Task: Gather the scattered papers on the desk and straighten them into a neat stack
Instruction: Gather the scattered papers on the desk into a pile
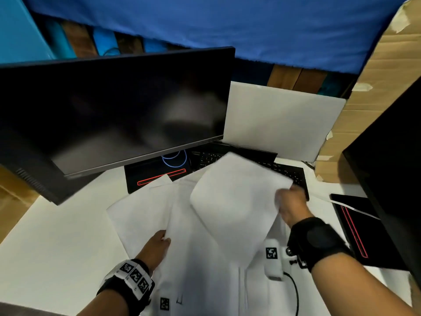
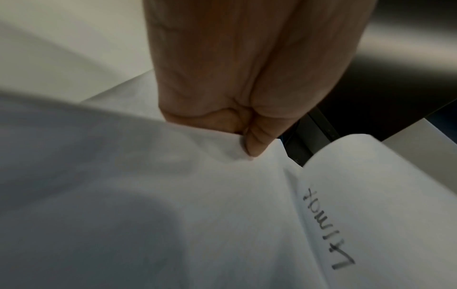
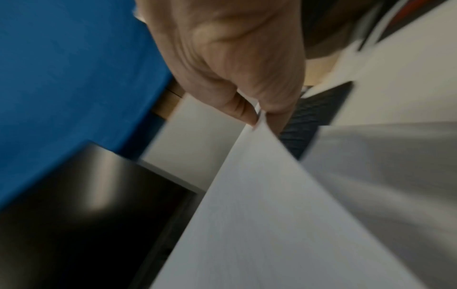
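Several white paper sheets [image 1: 145,213] lie overlapped on the white desk [image 1: 57,247] in front of me. My left hand [image 1: 159,242] pinches the edge of one of these sheets [image 2: 197,195]; the left wrist view shows thumb and finger closed on the paper, beside a sheet with handwritten marker text [image 2: 329,230]. My right hand [image 1: 289,201] pinches a blank sheet [image 1: 232,201] by its right edge and holds it lifted and bowed above the pile. In the right wrist view the fingertips [image 3: 249,115] clamp that sheet's [image 3: 259,215] corner.
A dark monitor [image 1: 114,110] leans at the left. A black keyboard [image 1: 289,172] lies behind the papers, and a black pad with red trim [image 1: 155,176] sits under the monitor. A white board [image 1: 280,119] stands behind; a second dark screen [image 1: 391,169] and cardboard [image 1: 387,65] stand right.
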